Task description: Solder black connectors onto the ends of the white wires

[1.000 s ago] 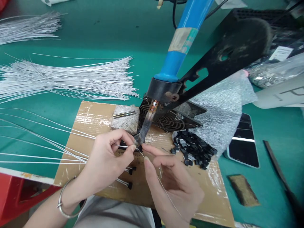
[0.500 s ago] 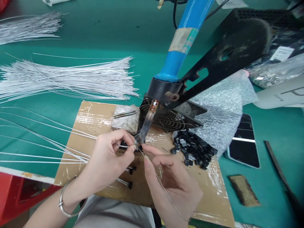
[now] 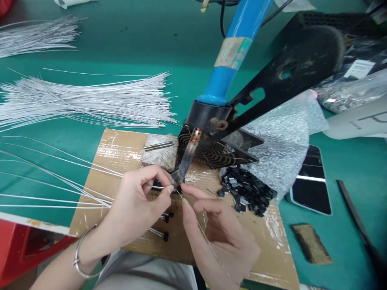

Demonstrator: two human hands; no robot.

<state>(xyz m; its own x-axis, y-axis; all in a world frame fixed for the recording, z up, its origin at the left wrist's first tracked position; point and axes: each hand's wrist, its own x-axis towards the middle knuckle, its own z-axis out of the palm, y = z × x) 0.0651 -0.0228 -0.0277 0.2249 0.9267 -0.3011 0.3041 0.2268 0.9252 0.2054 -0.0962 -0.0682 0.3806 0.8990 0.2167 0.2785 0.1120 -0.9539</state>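
- Left hand [image 3: 136, 205]: grip pinched nearly closed, thumb and index on a white wire [image 3: 155, 186], its end right by the iron tip [image 3: 183, 169]; actual contact too small to tell
- Right hand [image 3: 222, 235]: grip pinched, thumb and fingers on a thin strand [image 3: 211, 245], one end up near the same tip, the rest trailing down across the palm
- Soldering iron [image 3: 216, 80]: blue handle, clamped in a black bracket [image 3: 290, 68], tilted, tip pointing down between the hands
- Black fan [image 3: 217, 151] just behind the tip
- Under and beside left hand: wires with black ends [image 3: 165, 236], lying on cardboard [image 3: 272, 251]
- Right of the tip: heap of small black pieces [image 3: 248, 189], touching bubble wrap [image 3: 281, 133]
- Pale block [image 3: 160, 159] with metal rods [image 3: 159, 146] on top, behind left hand
- Green bench [image 3: 187, 48] carries a big white wire bundle [image 3: 87, 100] at left; phone [image 3: 311, 189] and brown block [image 3: 313, 243] at right
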